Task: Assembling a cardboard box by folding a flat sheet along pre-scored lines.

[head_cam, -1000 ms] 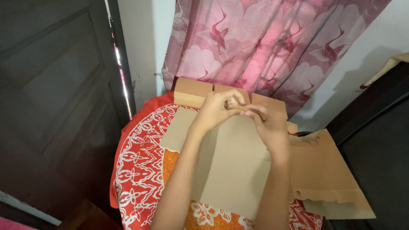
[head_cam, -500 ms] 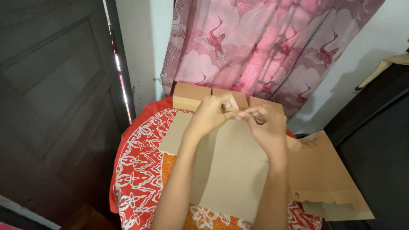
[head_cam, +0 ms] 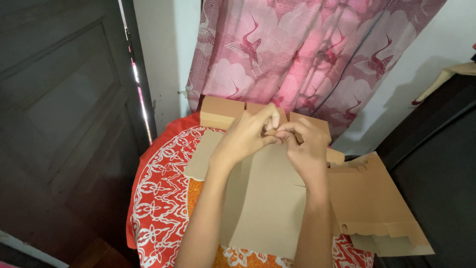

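A flat sheet of brown cardboard (head_cam: 270, 198) lies on a counter draped with a red and orange patterned cloth (head_cam: 161, 198), covering most of its middle and reaching to the far edge, where short flaps (head_cam: 220, 111) stand folded upright just in front of a pink curtain printed with birds (head_cam: 297, 49). Both hands meet at that far edge. The left hand (head_cam: 245, 136) is curled, its fingers bent down onto a small cardboard tab (head_cam: 271, 132) (only a sliver of it shows between the fingers), and the right hand (head_cam: 305, 144) is closed against it from the other side, fingertips pinching the same tab, so the two hands touch each other. Both forearms lie over the cardboard sheet. At the right edge of the counter a second flat piece of cardboard (head_cam: 372, 203) with a scalloped lower edge hangs out past the cloth, touching the first sheet. A dark panelled door (head_cam: 59, 114) stands to the left.
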